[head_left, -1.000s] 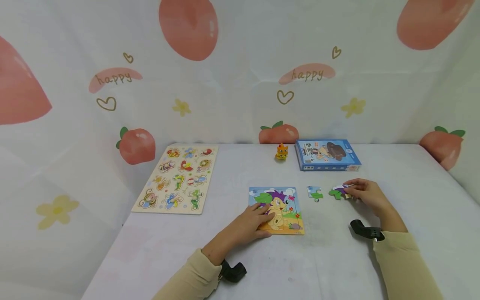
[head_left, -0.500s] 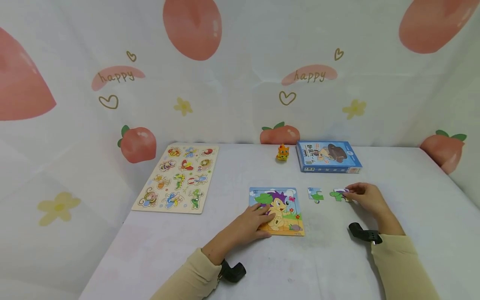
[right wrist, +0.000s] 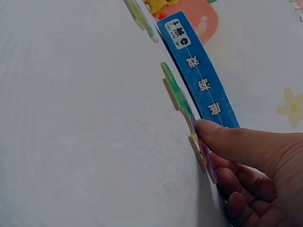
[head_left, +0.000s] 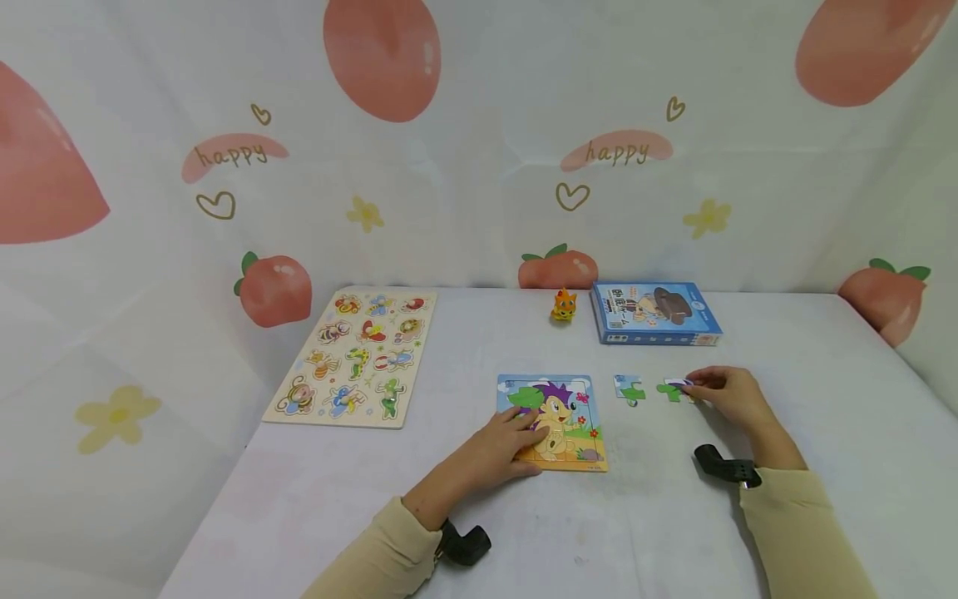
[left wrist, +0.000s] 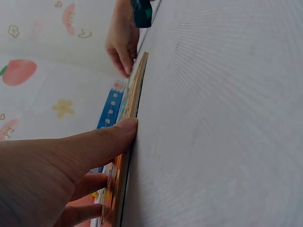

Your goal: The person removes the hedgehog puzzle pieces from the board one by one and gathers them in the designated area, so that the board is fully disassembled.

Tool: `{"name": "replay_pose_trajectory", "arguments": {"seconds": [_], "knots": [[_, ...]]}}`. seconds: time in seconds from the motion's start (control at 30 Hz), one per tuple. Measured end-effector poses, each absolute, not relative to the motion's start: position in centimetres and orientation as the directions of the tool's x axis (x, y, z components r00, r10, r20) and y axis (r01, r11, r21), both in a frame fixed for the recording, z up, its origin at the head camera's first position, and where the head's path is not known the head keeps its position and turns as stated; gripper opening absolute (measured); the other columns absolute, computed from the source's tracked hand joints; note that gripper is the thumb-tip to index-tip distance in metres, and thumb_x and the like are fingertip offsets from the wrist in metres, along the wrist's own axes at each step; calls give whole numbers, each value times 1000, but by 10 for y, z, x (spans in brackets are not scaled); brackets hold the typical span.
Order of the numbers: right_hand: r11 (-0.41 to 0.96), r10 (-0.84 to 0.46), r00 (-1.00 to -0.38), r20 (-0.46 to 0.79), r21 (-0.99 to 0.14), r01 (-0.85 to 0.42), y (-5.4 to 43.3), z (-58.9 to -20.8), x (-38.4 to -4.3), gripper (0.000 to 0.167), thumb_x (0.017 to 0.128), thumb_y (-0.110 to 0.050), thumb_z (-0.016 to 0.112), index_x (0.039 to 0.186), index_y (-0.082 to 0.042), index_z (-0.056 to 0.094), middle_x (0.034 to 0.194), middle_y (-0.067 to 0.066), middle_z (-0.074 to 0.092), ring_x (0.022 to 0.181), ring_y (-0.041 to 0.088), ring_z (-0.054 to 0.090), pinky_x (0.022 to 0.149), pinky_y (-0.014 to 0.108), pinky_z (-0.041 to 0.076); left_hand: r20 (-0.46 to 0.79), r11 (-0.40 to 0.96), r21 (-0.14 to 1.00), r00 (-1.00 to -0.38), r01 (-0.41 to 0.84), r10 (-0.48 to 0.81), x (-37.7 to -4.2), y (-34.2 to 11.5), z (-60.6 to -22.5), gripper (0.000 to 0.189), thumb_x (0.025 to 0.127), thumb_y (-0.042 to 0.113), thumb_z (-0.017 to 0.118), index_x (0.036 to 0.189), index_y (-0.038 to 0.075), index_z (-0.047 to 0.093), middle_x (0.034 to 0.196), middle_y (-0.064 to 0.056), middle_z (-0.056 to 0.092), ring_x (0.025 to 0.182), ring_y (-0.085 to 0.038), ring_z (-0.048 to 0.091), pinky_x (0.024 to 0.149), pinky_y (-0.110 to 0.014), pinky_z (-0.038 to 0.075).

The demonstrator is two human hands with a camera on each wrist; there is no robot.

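Note:
My left hand (head_left: 497,445) rests on the left part of a square hedgehog jigsaw puzzle (head_left: 557,424), its fingers spread over the picture. In the left wrist view the thumb (left wrist: 124,126) lies at the puzzle board's near edge. To the right, my right hand (head_left: 733,401) pinches a puzzle piece (head_left: 669,391) with green, purple and tan print between thumb and fingers. The right wrist view shows this piece (right wrist: 176,92) edge-on, low over the white cloth, with the thumb on its purple part. Another piece (head_left: 629,388), sky blue and green, lies between puzzle and right hand.
A blue box (head_left: 655,313) with a hat-wearing figure lies at the back, beside a small orange and yellow toy (head_left: 564,305). On the left lies a wooden insect puzzle board (head_left: 350,358). A printed curtain (head_left: 449,183) hangs behind the table.
The right hand has moved slightly downward in the head view, and the piece it pinches lies flatter. My left hand stays in place on the puzzle.

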State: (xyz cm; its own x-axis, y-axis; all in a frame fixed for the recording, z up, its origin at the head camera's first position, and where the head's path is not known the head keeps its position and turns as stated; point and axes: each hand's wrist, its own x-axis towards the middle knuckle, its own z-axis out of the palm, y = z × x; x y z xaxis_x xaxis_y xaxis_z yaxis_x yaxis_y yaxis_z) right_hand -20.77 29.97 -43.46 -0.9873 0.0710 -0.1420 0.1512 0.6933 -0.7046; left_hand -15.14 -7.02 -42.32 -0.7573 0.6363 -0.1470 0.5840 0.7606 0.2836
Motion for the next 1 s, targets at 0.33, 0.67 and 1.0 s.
{"name": "replay_pose_trajectory", "arguments": {"seconds": [0.33,0.67,1.0], "knots": [[709,16,-991,-130,-698,103,302,-434,-205,50,85,-26,69,118,10,56,106,24,62,86,20,54,61,17,46,-151,761,295,-758,578,634,-151,-70,-424,58,89,44,58,141,25,42,152,0,32,142,-26,25,115,-44,24],[718,-21,-993,-117,-693,66,303,-433,-202,48,86,-23,67,120,10,56,114,29,59,89,22,55,62,17,46,-151,765,298,-763,571,628,-149,-69,-424,57,89,44,58,141,25,43,152,0,32,142,-26,25,114,-45,25],[718,-8,-996,-88,-694,56,302,-437,-204,44,86,-20,66,119,8,58,117,30,58,89,23,55,62,16,46,-151,766,287,-762,575,629,-150,-69,-422,57,89,43,58,140,23,44,151,-2,33,141,-28,26,115,-44,25]]}}
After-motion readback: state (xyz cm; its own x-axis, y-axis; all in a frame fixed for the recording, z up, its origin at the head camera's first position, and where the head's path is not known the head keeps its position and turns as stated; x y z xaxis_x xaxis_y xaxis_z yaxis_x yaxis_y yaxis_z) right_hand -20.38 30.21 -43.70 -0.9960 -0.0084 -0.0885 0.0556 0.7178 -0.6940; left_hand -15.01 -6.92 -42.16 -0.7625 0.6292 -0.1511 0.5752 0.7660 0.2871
